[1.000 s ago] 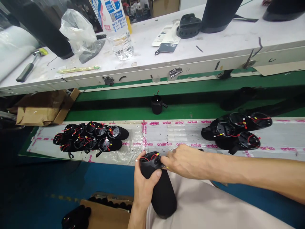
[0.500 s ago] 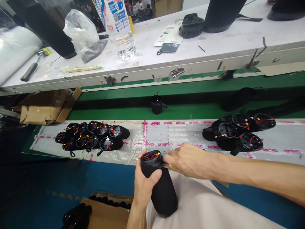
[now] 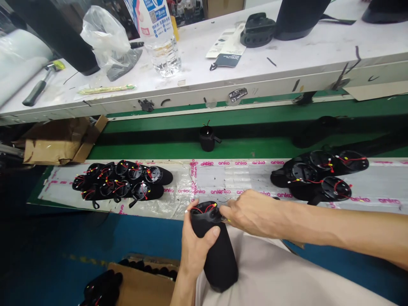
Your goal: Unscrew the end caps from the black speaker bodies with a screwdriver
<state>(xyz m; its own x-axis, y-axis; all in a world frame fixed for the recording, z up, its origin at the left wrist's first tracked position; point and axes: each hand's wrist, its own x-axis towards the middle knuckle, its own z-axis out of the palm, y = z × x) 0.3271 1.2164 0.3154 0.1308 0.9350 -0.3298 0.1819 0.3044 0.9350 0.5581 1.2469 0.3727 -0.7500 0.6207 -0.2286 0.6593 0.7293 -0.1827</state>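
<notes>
Blue floor (image 3: 63, 238): at lower left, with an open carton (image 3: 143, 287) on it, a row of dark pieces (image 3: 153, 270) inside.
White shelf (image 3: 197, 83): scuffed, running across the top; left to right it carries a hammer (image 3: 40, 87), a clear plastic bag (image 3: 106, 42), a bottle (image 3: 162, 46), a dark tag (image 3: 228, 60) and a black moulded part (image 3: 257, 30), among other things.
Green surface (image 3: 153, 146): below the shelf, cardboard (image 3: 60, 140) at its left, a pale sheet (image 3: 208, 182) with pink "anko" print on the near side.
Left hand (image 3: 196, 250): wrapped firmly round the upper body of a black cylinder (image 3: 221, 259), thumb across the near side.
Black cylinder: tilted, between the two hands, in front of the beige clothing (image 3: 287, 272); its open end is up, red wires (image 3: 207, 208) inside.
Right hand (image 3: 245, 212): at the right side of the open rim, fingers curled; their tips are hidden, so I cannot tell whether they are clamped on anything.
Count, left to right: about ten wired open ends in the left cluster (image 3: 117, 180), one short upright cylinder (image 3: 207, 138) on the green surface, one black cylinder in hand, four wired open ends in the right cluster (image 3: 315, 174).
</notes>
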